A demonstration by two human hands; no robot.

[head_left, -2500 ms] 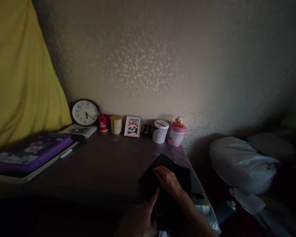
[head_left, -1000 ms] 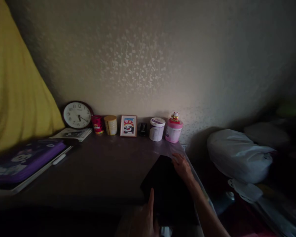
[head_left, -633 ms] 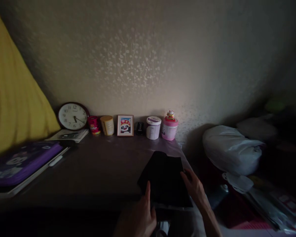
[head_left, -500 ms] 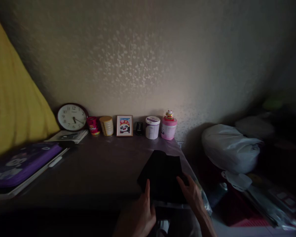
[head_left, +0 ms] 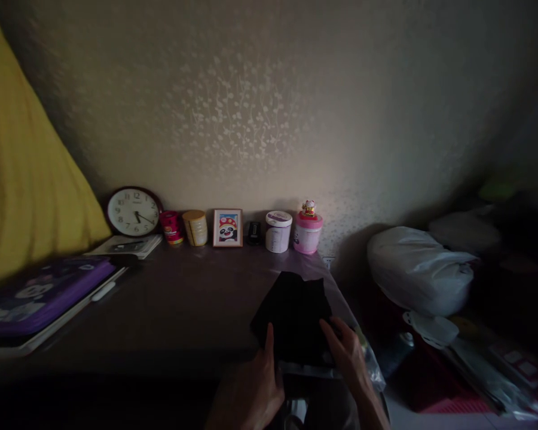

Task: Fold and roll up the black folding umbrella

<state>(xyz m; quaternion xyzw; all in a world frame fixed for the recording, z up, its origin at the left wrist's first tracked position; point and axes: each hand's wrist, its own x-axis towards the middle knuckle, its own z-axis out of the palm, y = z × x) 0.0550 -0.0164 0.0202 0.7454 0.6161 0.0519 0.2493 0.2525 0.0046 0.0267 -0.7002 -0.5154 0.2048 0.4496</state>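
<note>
A dark black cloth [head_left: 293, 310], apparently folded, lies on the near right part of the table; the dim light hides its folds. My left hand [head_left: 255, 385] is at its near left edge, index finger stretched out against the cloth and thumb apart. The other fingers of that hand are partly hidden. At the cloth's right edge, my right hand [head_left: 347, 349] has thumb and fingers closed on the fabric. The fingertips there are hard to make out against the black.
Along the wall stand a clock [head_left: 133, 212], a red tub [head_left: 172, 228], a yellow-lidded canister [head_left: 195, 228], a panda picture frame [head_left: 228, 228], a white tub [head_left: 278, 233] and a pink tub [head_left: 308, 236] topped by a figurine. A purple case [head_left: 49, 292] lies left; a white bag [head_left: 419, 269] sits right.
The cloth's far right corner has shifted slightly left and its outline has changed a little. Both hands keep nearly the same places. The view has moved slightly.
</note>
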